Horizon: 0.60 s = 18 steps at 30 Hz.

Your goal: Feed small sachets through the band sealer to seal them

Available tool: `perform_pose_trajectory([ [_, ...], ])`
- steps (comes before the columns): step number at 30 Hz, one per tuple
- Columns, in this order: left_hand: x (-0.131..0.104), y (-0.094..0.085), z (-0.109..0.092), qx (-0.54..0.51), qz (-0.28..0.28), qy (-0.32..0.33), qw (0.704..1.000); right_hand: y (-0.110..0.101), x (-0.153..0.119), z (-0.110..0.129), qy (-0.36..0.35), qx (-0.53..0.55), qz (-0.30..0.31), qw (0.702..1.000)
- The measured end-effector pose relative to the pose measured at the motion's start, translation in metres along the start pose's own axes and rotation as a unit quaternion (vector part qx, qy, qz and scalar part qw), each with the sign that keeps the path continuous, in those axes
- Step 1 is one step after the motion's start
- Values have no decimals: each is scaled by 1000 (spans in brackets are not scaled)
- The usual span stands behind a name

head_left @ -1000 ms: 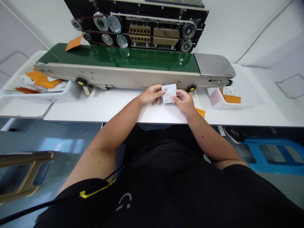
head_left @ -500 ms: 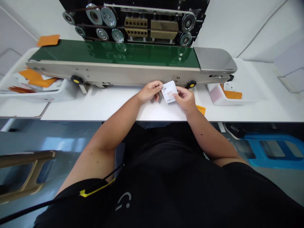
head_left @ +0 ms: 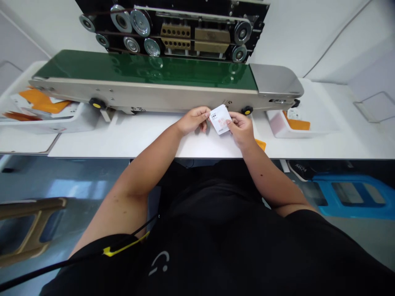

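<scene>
A small white sachet [head_left: 219, 120] with dark print and a faint reddish patch is held above the white table [head_left: 148, 139]. My left hand [head_left: 195, 120] pinches its upper left edge between thumb and finger, the other fingers curled. On the right side of the sachet, my right hand [head_left: 242, 128] grips with the thumb on its printed face. Part of an orange packet [head_left: 261, 144] shows beside my right wrist. Just beyond both hands runs the front of a sealing machine with a green conveyor belt [head_left: 148, 72].
At the left, a white bin [head_left: 68, 123] holds several orange and white packets. Another white bin [head_left: 279, 125] with an orange packet [head_left: 298, 124] stands at the right. Metal rollers [head_left: 140, 22] line the machine's back. A blue stool [head_left: 354, 197] is below the table on the right.
The orange packet at the belt's left end has gone from view. The whole view has shifted slightly. Both hands keep their hold on the sachet, almost unmoved.
</scene>
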<state>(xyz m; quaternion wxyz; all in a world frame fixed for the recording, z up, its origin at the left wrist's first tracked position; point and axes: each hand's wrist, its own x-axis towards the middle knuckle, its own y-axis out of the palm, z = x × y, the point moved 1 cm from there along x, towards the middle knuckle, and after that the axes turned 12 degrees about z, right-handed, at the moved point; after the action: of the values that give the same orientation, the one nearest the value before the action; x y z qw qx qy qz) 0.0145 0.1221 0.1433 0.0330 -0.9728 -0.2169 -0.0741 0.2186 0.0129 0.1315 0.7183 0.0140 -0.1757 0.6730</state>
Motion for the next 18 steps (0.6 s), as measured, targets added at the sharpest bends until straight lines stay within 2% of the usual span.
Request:
perform_pose_trajectory([
  [3,0,-1,-1,-11,4,4,1000,-15,1,17,3,-56,22,998],
  [7,1,-1,0,-32,35,-5,999,-50,22,55,-21,-117,46,992],
  [10,0,-2,-1,-24,43,-11,999,-83,54,81,-39,-98,-37,994],
  [13,-3,-3,-2,-8,51,-22,998,-112,89,97,-2,-28,-153,988],
  [15,-4,-4,-3,-1,51,-30,998,-121,110,101,53,27,-195,979],
  [18,-4,-5,-3,5,54,-36,998,-120,131,102,129,84,-208,966],
])
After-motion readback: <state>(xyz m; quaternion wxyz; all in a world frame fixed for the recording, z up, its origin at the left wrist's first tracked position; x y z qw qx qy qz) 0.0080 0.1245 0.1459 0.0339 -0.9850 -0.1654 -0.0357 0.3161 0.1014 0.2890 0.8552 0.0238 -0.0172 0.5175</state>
